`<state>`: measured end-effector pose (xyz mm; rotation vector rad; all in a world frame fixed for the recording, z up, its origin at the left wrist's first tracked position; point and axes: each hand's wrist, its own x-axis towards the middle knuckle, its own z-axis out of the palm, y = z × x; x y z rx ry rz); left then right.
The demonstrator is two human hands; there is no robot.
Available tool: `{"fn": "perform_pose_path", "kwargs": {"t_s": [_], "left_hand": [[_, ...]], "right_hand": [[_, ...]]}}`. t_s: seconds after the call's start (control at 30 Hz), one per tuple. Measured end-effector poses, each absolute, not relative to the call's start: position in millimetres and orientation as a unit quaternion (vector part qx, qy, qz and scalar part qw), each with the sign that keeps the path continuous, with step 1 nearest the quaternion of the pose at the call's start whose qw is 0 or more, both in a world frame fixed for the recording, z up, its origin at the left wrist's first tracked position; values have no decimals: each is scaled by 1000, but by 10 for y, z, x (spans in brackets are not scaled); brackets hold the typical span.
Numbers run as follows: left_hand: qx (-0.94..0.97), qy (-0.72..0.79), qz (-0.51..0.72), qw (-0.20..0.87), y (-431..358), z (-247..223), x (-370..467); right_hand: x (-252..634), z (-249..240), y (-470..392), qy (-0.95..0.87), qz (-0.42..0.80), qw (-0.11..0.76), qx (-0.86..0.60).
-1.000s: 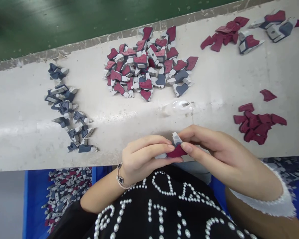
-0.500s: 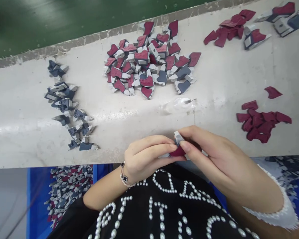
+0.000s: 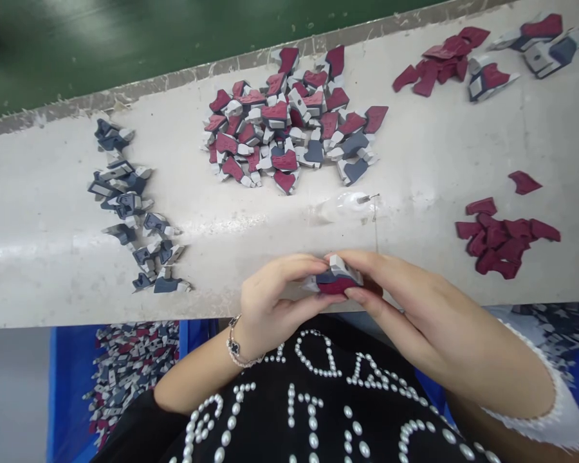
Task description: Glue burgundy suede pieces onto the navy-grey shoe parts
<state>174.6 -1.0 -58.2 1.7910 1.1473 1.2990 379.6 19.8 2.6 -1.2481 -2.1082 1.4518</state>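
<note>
Between both hands, near the table's front edge, is a small moulded plastic part [image 3: 336, 278] in white, dark grey-blue and dark red; its exact kind I cannot make out. My left hand [image 3: 282, 289] pinches its left end between thumb and fingers. My right hand [image 3: 405, 299] closes on the right end, thumb at the red face and fingers behind. The red side faces my body and a white block sticks up on top. Fingers cover both ends of the part.
Assembled red-and-white parts [image 3: 280, 122] lie heaped mid-table. Grey parts without red [image 3: 130, 206] form a column at left. Loose red pieces [image 3: 504, 241] lie at right, with another red pile [image 3: 446, 54] behind. A blue bin [image 3: 65, 386] full of parts stands below left.
The part has been turned in my hands, so more of its red and grey side shows. My left fingers have lifted and spread from over it.
</note>
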Motion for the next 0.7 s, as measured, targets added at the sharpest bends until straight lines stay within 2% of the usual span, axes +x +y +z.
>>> {"fn": "perform_pose_path", "kwargs": {"t_s": [0.2,0.4,0.53,0.7], "left_hand": [[684,455,420,386,11,-482,1702],[585,469,445,491,29,-468,1744],[532,458,459,544,29,-509,1772],[574,457,370,569,71,-503,1699]], "right_hand": [[3742,4,157,-795,423,135,-415],[3746,39,136,-835,370,118,-390],[3777,49,148,-839,368,109,-385],[3791,24,212,-826,410,118,-369]]}}
